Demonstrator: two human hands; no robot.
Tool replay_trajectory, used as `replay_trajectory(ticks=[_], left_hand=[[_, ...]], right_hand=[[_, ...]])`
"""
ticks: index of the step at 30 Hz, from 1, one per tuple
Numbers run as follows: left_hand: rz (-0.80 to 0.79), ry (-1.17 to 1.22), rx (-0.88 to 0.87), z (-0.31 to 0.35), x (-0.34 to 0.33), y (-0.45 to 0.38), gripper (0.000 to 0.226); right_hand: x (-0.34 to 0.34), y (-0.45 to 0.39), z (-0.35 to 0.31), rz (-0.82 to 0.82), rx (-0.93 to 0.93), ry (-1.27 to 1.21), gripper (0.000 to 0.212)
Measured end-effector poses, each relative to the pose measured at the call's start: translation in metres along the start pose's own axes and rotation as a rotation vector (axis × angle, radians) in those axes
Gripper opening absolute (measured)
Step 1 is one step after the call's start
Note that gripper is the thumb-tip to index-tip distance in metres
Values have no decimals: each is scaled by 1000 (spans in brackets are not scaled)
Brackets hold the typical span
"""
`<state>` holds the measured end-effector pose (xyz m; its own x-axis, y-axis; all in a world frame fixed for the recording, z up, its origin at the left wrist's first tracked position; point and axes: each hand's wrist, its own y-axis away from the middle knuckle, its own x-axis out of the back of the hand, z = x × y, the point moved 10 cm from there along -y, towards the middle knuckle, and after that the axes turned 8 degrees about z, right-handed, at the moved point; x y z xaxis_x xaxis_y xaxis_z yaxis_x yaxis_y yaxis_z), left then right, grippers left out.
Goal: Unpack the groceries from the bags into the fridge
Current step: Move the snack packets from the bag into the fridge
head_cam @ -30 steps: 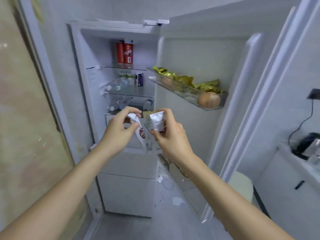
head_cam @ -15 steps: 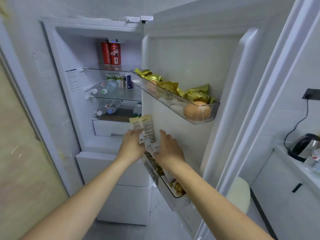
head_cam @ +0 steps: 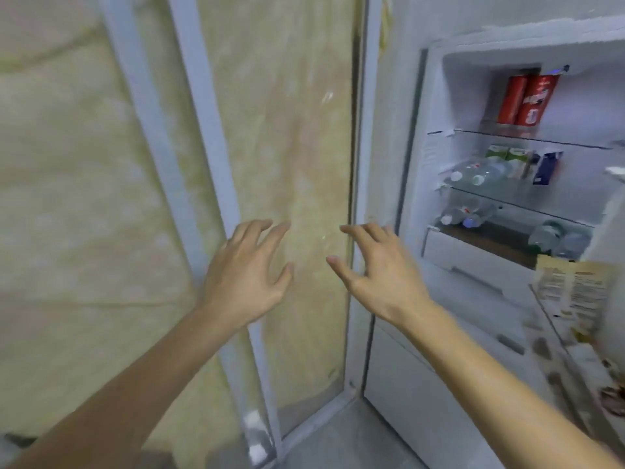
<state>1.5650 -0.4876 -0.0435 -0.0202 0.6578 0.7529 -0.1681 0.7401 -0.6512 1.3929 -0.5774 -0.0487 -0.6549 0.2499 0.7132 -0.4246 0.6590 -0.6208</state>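
Observation:
The open white fridge [head_cam: 412,170] fills the right side of the head view. Two red cans [head_cam: 527,99] stand on its top shelf, small cartons [head_cam: 517,160] and lying water bottles [head_cam: 473,174] sit on the shelves below. A yellowish printed packet [head_cam: 571,286] stands in the lower door bin at the right edge. My left hand [head_cam: 247,275] and my right hand [head_cam: 382,272] are both empty with fingers spread, held up left of the fridge, in front of a glass panel.
A frosted, yellowish glass sliding door [head_cam: 287,164] with pale frames [head_cam: 203,137] takes up the left half. Grey floor [head_cam: 338,445] shows at the bottom. The fridge's lower drawers [head_cam: 439,384] are closed. No grocery bag is in view.
Both hands let go of the white sachets and the packet at the door bin and pulled back empty. The view swung left, away from the fridge door toward the glass panel.

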Motion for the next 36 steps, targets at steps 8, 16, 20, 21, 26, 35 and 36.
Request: replay_trajectory(ticks=[8, 16, 20, 21, 26, 35, 36], left_hand=[[102, -408, 360, -171, 170, 187, 64], [144, -580, 965, -276, 284, 480, 60], [193, -580, 1165, -301, 292, 598, 41], [178, -578, 1198, -307, 286, 622, 35], [12, -550, 1372, -336, 233, 732, 36], [-203, -527, 1488, -376, 144, 833, 33], [-231, -538, 1492, -379, 139, 841, 35]], right_hand=[[-102, 59, -268, -126, 519, -480, 57], [-195, 245, -497, -448, 894, -816, 42], [-251, 339, -571, -606, 1017, -843, 36], [-268, 361, -584, -649, 1043, -840, 36], [-347, 454, -630, -782, 1133, -793, 32], [-453, 530, -687, -626, 1428, -759, 36], [-466, 530, -692, -614, 1447, -745, 40]])
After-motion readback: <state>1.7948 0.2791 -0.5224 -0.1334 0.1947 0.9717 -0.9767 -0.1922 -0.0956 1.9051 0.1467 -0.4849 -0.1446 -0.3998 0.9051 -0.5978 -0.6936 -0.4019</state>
